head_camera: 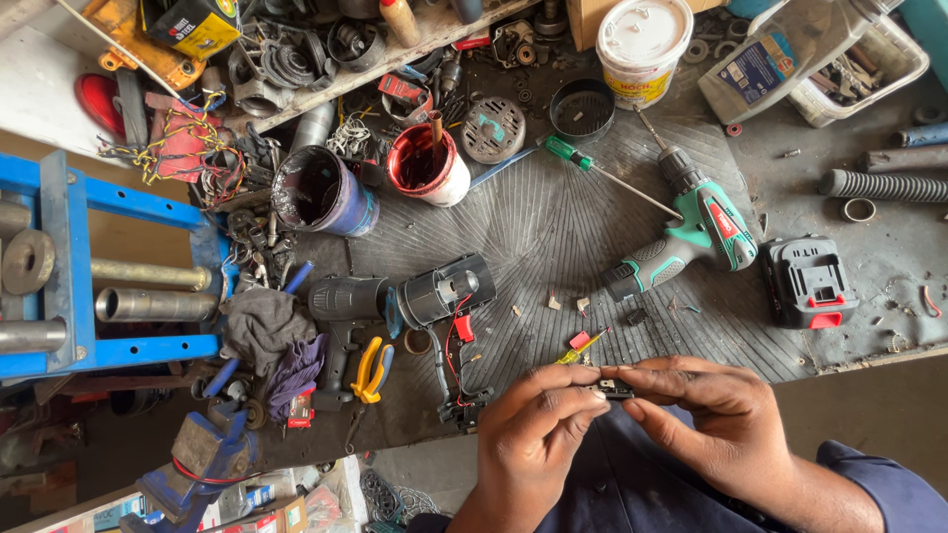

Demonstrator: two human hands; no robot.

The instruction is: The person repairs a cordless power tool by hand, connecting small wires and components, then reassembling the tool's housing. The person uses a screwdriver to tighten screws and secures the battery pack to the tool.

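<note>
Just off the surface's near edge, the left hand and right hand are pinching a small black part between them, its long axis running hand to hand.

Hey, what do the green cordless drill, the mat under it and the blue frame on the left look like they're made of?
The green cordless drill looks like moulded plastic, matte teal with black grip panels and a red patch; its chuck seems metal. The mat under it looks like dark rubber, given its ribbed, dull surface. The blue frame appears to be painted steel: square sections, scuffed glossy paint, bare metal rods through it.
</note>
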